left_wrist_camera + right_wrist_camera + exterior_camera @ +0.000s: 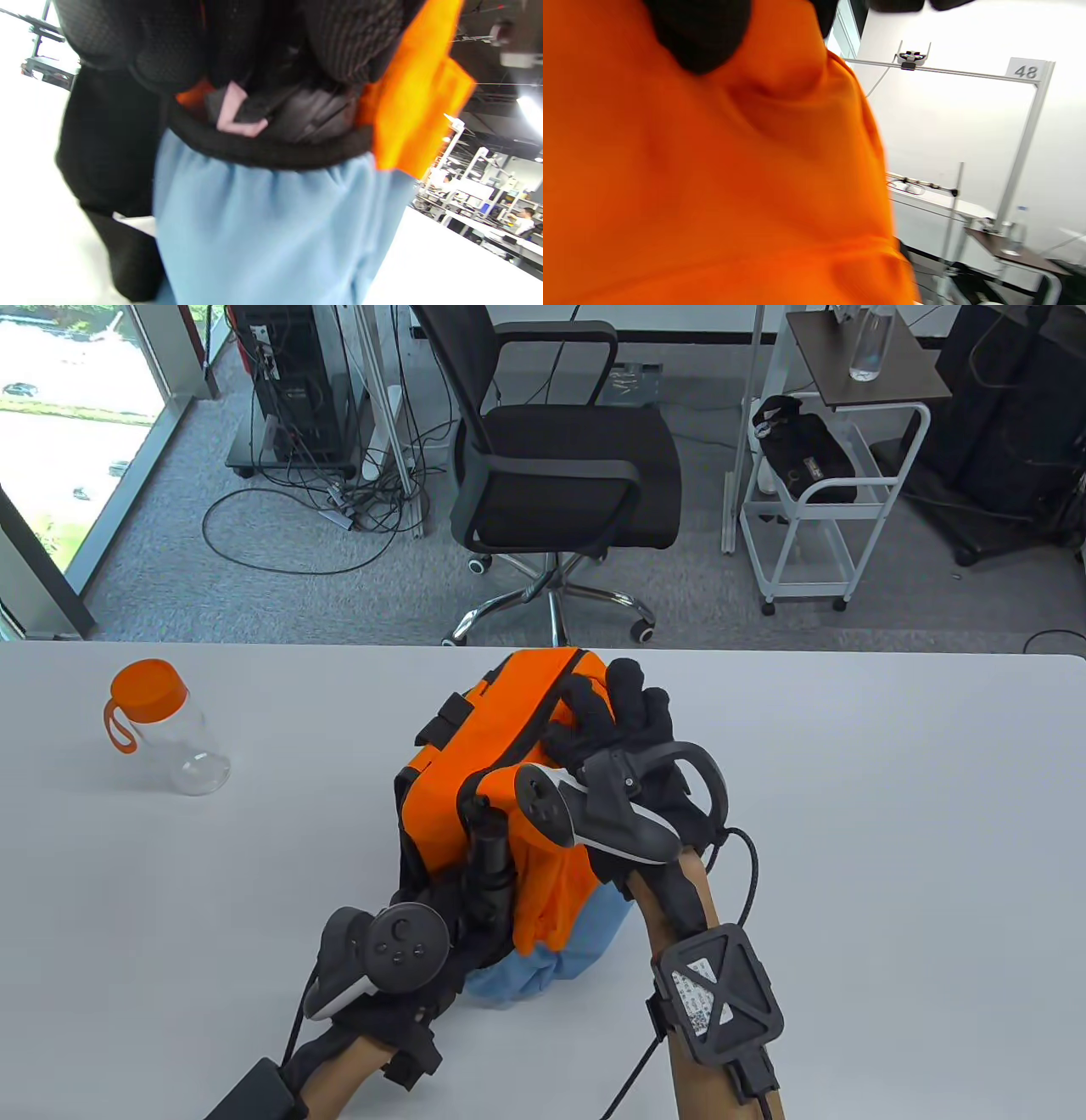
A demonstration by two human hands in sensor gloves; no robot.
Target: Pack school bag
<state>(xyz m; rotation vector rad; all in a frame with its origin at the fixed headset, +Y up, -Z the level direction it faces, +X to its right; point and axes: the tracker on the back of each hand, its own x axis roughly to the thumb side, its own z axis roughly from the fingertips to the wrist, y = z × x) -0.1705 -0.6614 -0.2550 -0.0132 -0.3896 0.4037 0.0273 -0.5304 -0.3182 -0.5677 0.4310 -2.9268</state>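
The orange school bag (501, 746) with black trim lies mid-table, its opening toward me. A light blue cloth (543, 963) bulges out of that opening. My left hand (433, 950) is at the near left edge of the opening, its fingers hidden under the tracker. In the left wrist view its gloved fingers (169, 46) curl over the bag's black rim (271, 150), just above the blue cloth (271, 228). My right hand (615, 704) grips the bag's far right side. In the right wrist view a gloved fingertip (700, 38) dents the orange fabric (712, 190).
A clear water bottle (170, 729) with an orange lid and loop stands at the table's far left. Beyond the table's far edge are a black office chair (560, 466) and a white trolley (836, 475). White tabletop (891, 814) stretches to the right of the bag.
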